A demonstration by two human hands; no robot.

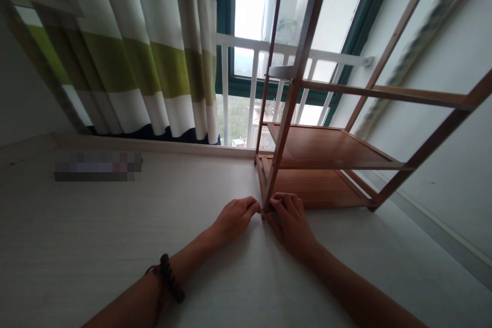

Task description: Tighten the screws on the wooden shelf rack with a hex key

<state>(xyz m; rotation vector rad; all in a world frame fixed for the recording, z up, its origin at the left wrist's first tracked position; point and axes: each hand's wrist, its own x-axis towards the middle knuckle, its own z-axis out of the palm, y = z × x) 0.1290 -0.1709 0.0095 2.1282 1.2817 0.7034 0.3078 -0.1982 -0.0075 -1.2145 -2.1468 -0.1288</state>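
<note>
A brown wooden shelf rack [323, 146] stands on the floor, its front left post [287, 113] running down to a corner between my hands. On the left of that post's foot, my left hand [236, 218] is closed in a pinch; whatever its fingertips hold is too small to make out. My right hand [292, 225] lies to the right of the post, fingers curled over the front edge of the bottom shelf [319, 187] next to the corner. Dark beads circle my left wrist.
Behind the rack are a white railing [251, 92] and a window with green frames. A striped curtain [154, 61] hangs at the left. A blurred-out object [98, 166] lies on the floor at left. The white wall [442, 164] rises close on the right.
</note>
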